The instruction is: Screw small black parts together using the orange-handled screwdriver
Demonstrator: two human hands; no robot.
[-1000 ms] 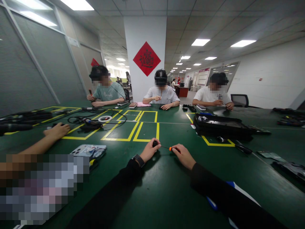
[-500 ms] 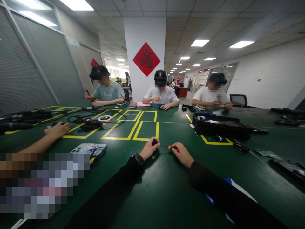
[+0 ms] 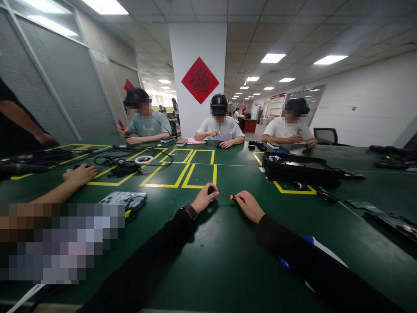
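Observation:
Over the green table (image 3: 208, 269), my left hand (image 3: 202, 198) is closed around a small black rounded part (image 3: 211, 190), most of it covered by my fingers. My right hand (image 3: 251, 207) grips an orange-and-black screwdriver (image 3: 231, 197) by its handle. The screwdriver's thin shaft points left, its tip at the black part; whether the tip sits inside it I cannot make out. Under my right sleeve lies a blue-and-white item (image 3: 325, 251), partly hidden.
A black open case (image 3: 299, 169) stands to the right, with a dark tool (image 3: 327, 196) beside it. Cables (image 3: 120, 165) and a phone-like light-blue item (image 3: 122, 199) lie left. A neighbour's hand (image 3: 81, 174) rests at left. Three people sit across the table.
My hands hold nearly the same pose on the screwdriver and black part. The view has shifted slightly, and a person in dark clothing has appeared at the far left.

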